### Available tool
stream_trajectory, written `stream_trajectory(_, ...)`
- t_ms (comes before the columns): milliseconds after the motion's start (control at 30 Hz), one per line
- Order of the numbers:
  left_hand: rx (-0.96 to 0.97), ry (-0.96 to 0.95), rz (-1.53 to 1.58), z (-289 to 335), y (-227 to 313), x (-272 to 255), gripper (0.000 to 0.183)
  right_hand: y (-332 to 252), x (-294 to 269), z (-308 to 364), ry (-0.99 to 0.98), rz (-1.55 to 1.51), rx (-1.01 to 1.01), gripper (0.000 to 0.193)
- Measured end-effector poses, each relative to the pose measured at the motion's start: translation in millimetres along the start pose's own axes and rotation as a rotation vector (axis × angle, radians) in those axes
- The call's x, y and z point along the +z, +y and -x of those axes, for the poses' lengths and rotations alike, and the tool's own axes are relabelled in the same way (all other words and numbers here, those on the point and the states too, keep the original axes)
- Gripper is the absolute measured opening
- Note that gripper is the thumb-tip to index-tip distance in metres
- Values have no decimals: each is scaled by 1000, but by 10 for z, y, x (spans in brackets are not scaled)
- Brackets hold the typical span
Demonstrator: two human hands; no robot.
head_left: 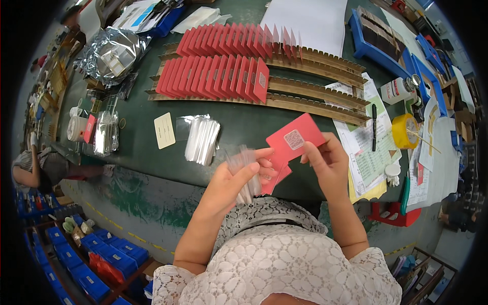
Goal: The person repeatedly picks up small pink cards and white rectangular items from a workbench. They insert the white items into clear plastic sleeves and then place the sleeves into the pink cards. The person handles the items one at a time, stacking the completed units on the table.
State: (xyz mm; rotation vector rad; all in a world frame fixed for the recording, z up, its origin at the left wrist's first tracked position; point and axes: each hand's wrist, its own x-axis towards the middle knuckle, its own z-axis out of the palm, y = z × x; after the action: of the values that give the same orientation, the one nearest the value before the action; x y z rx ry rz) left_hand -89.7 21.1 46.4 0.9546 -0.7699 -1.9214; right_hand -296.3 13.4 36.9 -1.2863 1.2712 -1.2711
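Note:
My right hand (329, 163) pinches a red card (295, 138) with a small square patch on its face, held just above the green table (244, 124). My left hand (239, 175) grips a clear plastic sleeve (243, 162) together with the lower end of red cards (277, 175), touching the card held by the right hand. Beyond the hands, rows of red cards (218, 73) stand upright in slotted brown racks (310, 91).
A pile of clear sleeves (202, 140) and a cream card (164, 130) lie left of the hands. Papers, a black pen (374, 127), yellow tape (405, 130) and a white bottle (399, 89) sit at right. Blue trays (378, 43) are behind. Another person (35, 168) works at far left.

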Motion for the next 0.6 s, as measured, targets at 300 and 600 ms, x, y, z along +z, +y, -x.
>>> stream_trajectory(300, -50, 30, -157, 25, -45, -82, 25, -31, -54, -14, -25, -267, 148, 10)
stream_trajectory(600, -18, 99, -167, -19, -112, -22, 13, -233, -36, 48, -89, -294, -66, 12)
